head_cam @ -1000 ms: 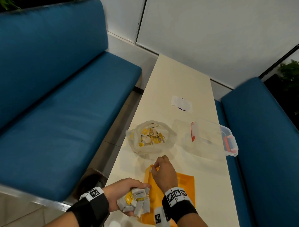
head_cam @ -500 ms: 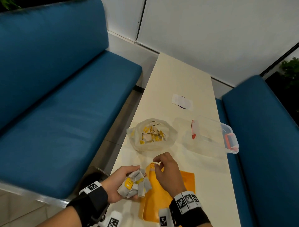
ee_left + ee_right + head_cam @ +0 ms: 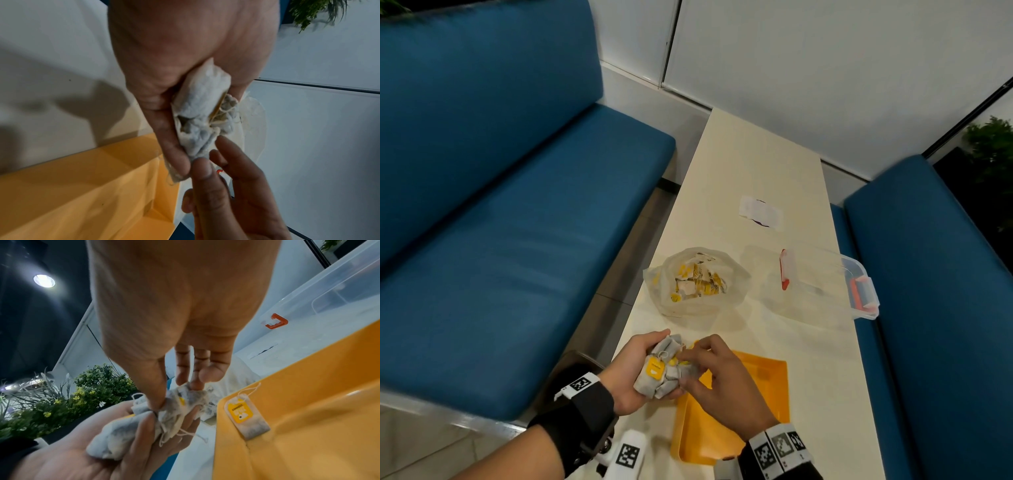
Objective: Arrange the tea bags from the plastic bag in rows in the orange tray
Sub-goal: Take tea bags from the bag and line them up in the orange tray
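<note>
My left hand (image 3: 643, 368) grips a bunch of grey tea bags (image 3: 666, 371) with yellow tags, just above the near left corner of the table. My right hand (image 3: 690, 365) has come up to it, and thumb and fingers pinch one bag of the bunch (image 3: 183, 400). The orange tray (image 3: 760, 394) lies under and right of both hands. A single tea bag (image 3: 246, 417) lies at the tray's left corner. Beyond the hands sits the plastic bag (image 3: 697, 281), open, with several tea bags inside. The left wrist view shows the bunch (image 3: 201, 110) in my palm.
A clear lidded box (image 3: 822, 281) with red latches stands right of the plastic bag. A white slip (image 3: 760, 212) lies farther along the narrow cream table (image 3: 750, 164). Blue benches (image 3: 517, 240) flank both sides. A white marker-tagged device (image 3: 628, 455) sits at the near edge.
My right hand has left the tray's far left corner and moved left to the bunch. My left hand has lifted the bunch and brought it toward the right hand.
</note>
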Motion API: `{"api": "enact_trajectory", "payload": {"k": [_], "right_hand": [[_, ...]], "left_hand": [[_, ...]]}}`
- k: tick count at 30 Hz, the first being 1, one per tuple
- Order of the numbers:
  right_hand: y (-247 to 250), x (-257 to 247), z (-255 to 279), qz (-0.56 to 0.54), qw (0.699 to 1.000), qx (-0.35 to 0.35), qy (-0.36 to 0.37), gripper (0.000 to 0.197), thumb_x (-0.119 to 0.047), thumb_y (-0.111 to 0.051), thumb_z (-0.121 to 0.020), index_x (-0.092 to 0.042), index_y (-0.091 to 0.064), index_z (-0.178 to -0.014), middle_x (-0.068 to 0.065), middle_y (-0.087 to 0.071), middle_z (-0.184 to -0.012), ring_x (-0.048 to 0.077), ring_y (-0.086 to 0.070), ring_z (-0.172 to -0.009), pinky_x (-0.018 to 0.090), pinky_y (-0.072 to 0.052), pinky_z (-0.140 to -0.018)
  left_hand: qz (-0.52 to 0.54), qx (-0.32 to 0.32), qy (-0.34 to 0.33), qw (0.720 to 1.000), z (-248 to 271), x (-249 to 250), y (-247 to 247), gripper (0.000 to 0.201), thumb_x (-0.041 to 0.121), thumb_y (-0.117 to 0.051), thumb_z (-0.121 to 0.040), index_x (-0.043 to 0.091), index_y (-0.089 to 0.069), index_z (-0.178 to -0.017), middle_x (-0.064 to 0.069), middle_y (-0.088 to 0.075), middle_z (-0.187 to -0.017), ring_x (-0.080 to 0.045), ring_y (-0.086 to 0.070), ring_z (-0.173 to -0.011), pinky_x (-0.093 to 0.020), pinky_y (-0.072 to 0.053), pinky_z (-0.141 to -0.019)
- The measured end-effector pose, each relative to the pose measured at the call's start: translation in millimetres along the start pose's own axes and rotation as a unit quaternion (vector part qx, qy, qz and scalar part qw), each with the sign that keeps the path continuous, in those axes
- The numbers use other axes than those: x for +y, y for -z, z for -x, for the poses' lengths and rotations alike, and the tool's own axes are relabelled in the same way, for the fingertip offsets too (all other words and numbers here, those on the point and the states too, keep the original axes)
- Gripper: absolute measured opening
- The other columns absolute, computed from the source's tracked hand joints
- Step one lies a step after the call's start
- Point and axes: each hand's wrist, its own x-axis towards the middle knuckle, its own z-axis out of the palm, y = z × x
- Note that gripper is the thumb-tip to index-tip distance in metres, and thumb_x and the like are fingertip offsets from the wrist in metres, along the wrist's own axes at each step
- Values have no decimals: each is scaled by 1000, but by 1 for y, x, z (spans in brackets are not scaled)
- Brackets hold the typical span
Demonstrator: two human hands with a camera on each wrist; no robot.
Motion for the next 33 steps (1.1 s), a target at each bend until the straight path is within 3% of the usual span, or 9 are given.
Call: {"api": "enact_trajectory", "payload": {"k": [3, 8, 11, 13, 19, 23, 28, 30, 33], "right_hand": [[-2, 3, -1, -15, 999, 21, -26, 22, -21, -69, -89, -32, -71, -108, -22, -46, -105, 1, -57, -92, 10, -46, -79], [-5, 7, 0, -62, 995, 46, -63, 12, -12, -70, -88, -21, -73, -95, -12, -52, -103, 6, -62, -92, 13, -48, -72], [-4, 4, -1, -97, 989, 69, -91, 7, -17, -77, -82, -19, -72, -86, -9, -55, -100, 7, -65, -87, 15, -51, -68], [-5, 4, -2, -90, 989, 67, -97, 14, -18, -80, -77, -22, -68, -83, -9, -54, -99, 7, -64, -87, 15, -51, -67], [-7, 11, -1, -75, 992, 35, -96, 31, -2, -67, -83, -27, -69, -101, -11, -49, -109, 9, -60, -92, 16, -52, -72], [-4, 13, 1, -79, 992, 31, -91, 42, 5, -60, -84, -31, -73, -103, -11, -47, -112, 9, -58, -90, 14, -51, -72], [-5, 18, 2, -81, 991, 54, -96, 43, 2, -62, -87, -40, -68, -82, -9, -51, -102, 8, -58, -88, 13, -48, -68], [-5, 20, 2, -92, 988, 56, -111, 36, -2, -68, -81, -38, -65, -74, -8, -55, -96, 9, -59, -84, 15, -48, -69], [-2, 23, 4, -104, 985, 71, -116, 20, -16, -75, -77, -34, -68, -75, -11, -58, -93, 9, -60, -87, 22, -52, -70]], "left_hand": [[1, 3, -3, 1000, 1, 0, -1, 39, 44, -50, -97, 9, -65, -95, -18, -67, -84, -29, -63, -52, -36, -54, -55], [7, 14, 2, 1000, -1, 1, 5, 48, 48, -52, -97, 6, -67, -115, -22, -69, -109, -32, -70, -74, -40, -60, -58], [12, 12, -4, 1000, -1, 1, 4, 45, 46, -51, -98, 6, -68, -111, -22, -69, -106, -30, -69, -65, -38, -59, -55], [10, 11, -10, 1000, -2, 1, 5, 44, 46, -51, -98, 8, -67, -110, -21, -69, -106, -30, -66, -62, -38, -58, -55], [12, 19, -16, 1000, -5, 2, 2, 41, 46, -50, -98, 10, -70, -98, -18, -69, -92, -29, -65, -58, -37, -57, -53], [10, 29, -25, 999, -8, 4, 4, 46, 45, -50, -98, 8, -69, -118, -20, -71, -106, -31, -69, -69, -39, -59, -59], [13, 43, -26, 999, -10, 3, 7, 47, 45, -51, -98, 8, -66, -123, -20, -71, -107, -31, -70, -70, -40, -59, -59], [14, 47, -24, 998, -10, 3, 7, 42, 44, -52, -98, 9, -65, -116, -20, -70, -101, -30, -69, -66, -40, -59, -57], [17, 51, -24, 998, -9, 4, 6, 37, 43, -53, -98, 9, -63, -108, -19, -69, -91, -29, -67, -57, -40, -59, -54]]}}
